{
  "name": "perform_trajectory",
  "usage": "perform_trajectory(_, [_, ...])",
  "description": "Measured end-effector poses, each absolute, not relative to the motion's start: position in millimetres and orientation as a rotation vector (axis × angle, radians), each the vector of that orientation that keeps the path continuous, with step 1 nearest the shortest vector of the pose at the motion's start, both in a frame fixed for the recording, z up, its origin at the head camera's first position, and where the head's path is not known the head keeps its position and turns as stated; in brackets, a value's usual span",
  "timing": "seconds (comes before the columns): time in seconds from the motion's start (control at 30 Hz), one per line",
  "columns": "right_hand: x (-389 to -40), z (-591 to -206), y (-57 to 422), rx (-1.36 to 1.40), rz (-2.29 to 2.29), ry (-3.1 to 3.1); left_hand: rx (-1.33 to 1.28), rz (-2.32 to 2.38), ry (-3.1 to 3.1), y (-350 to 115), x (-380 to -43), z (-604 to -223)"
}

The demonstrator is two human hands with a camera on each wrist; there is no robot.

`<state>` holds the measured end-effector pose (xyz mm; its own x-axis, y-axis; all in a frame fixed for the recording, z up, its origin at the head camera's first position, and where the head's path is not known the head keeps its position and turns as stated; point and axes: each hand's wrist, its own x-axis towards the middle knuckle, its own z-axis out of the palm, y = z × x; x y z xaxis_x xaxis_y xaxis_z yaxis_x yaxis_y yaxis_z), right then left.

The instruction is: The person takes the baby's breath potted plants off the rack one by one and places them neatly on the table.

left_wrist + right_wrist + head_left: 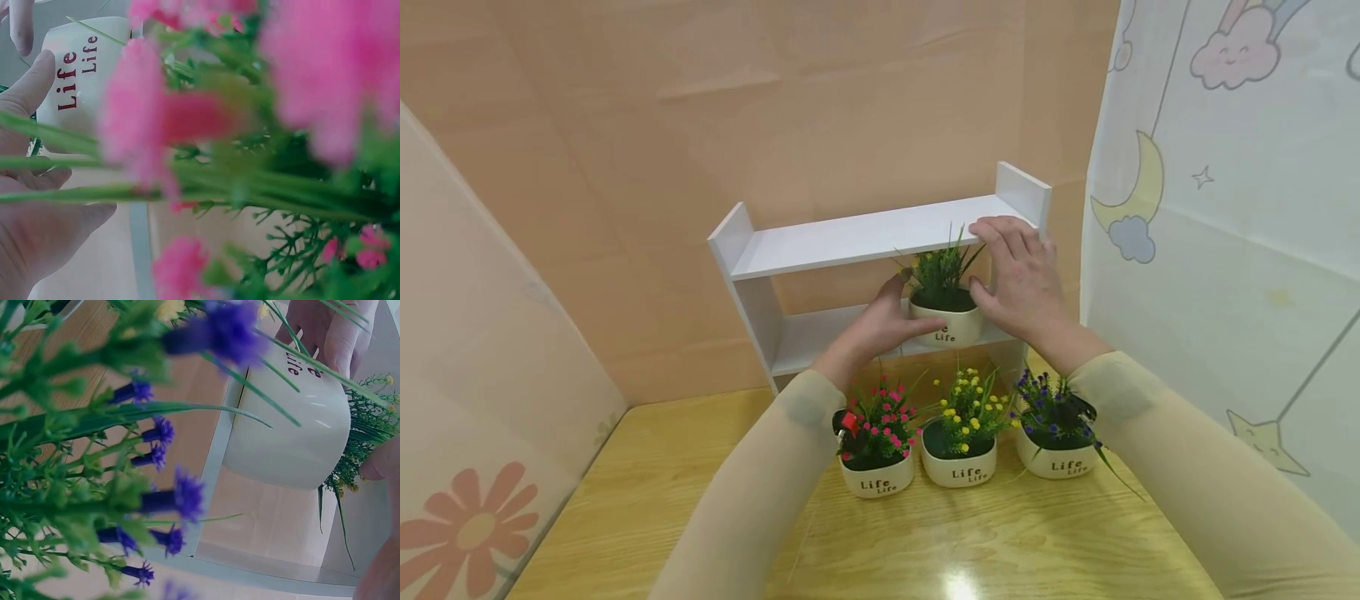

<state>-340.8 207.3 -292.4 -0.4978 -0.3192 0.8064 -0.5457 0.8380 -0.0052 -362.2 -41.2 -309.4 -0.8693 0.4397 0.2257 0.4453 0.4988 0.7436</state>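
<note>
A cream flower pot (958, 327) marked "Life", planted with yellow flowers and long green blades, stands at the right part of the lower board of a white two-tier shelf (850, 239). My left hand (880, 323) holds the pot's left side, thumb across its front over part of the lettering. In the left wrist view, that thumb (34, 84) lies against the pot. To the pot's right is my right hand (1022, 279), thumb near the rim and fingers reaching over the upper board's front edge. Pink flowers (131, 119) partly cover the left wrist view.
Three similar pots stand on the wooden table (970, 533) before the shelf: one with pink flowers (877, 481), one with yellow (960, 468), one with purple (1056, 457). My forearms pass over and beside them. A printed sheet (1232, 250) hangs on the right.
</note>
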Motion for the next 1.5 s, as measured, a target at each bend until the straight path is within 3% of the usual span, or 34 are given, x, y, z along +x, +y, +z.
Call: perform_trajectory(1.5, [-342.1,-291.1,208.1,0.644,0.336,-2.125,-1.025,-1.526,-2.608,-36.0,-364.9,-311.6])
